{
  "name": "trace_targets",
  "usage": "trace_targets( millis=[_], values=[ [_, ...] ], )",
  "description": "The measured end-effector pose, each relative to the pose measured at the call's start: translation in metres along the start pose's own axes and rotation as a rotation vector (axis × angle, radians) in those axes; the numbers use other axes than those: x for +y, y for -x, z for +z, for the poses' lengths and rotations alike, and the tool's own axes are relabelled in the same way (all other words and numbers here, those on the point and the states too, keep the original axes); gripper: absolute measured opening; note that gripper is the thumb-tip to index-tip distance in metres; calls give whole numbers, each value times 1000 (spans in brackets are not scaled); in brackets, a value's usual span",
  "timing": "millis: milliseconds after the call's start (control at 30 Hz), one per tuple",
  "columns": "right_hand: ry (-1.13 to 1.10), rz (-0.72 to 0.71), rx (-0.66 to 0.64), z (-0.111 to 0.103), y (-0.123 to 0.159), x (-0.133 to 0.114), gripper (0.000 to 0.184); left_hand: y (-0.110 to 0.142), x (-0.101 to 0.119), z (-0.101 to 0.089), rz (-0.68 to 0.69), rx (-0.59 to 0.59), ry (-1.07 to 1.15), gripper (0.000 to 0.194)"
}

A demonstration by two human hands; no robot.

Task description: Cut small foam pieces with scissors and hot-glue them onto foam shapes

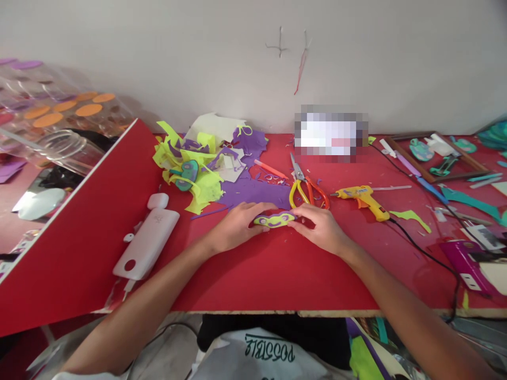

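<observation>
A small yellow-green and purple foam cutout (274, 219) lies on the red table (277, 274) in the middle. My left hand (237, 224) grips its left end with curled fingers. My right hand (322, 227) pinches its right end. Just beyond the hands lie scissors (307, 191) with yellow and red handles and a purple foam sheet (253, 191).
A heap of yellow-green and purple foam scraps (198, 163) sits at the back. A yellow glue gun (362, 199) with a black cord lies to the right. A white device (146, 243) rests on the left. A wooden frame (435, 153) with teal pieces is at far right.
</observation>
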State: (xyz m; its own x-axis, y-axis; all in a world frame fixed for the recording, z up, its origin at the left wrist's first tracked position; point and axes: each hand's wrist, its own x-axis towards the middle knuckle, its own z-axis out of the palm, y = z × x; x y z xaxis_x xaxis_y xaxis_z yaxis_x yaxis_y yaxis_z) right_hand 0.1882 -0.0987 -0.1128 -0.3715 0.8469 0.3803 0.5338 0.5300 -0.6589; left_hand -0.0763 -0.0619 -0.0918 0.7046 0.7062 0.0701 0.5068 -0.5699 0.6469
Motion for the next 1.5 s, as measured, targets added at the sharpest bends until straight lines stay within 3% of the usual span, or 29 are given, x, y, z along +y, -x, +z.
trace_targets(
  millis=[433,633,967,1133,1200,1333,1500],
  values=[
    [27,8,7,1,0,3,11,0,-2,0,79,146,-53,15],
    [22,8,72,-5,-1,3,14,-2,-4,-2,60,212,-36,14],
    [-112,122,326,-31,-3,-1,29,-3,-9,-5,-98,328,-49,12],
    [-252,76,438,-30,-2,6,46,-4,-9,-6,-110,341,-66,13],
    [-282,56,473,-29,-3,8,43,-4,-8,-7,-102,340,-65,13],
    [-344,56,546,-28,-7,5,13,-4,-5,-8,-67,304,-67,15],
    [-365,127,543,-26,-9,-1,16,-3,-2,-6,-22,218,-60,20]
  ],
)
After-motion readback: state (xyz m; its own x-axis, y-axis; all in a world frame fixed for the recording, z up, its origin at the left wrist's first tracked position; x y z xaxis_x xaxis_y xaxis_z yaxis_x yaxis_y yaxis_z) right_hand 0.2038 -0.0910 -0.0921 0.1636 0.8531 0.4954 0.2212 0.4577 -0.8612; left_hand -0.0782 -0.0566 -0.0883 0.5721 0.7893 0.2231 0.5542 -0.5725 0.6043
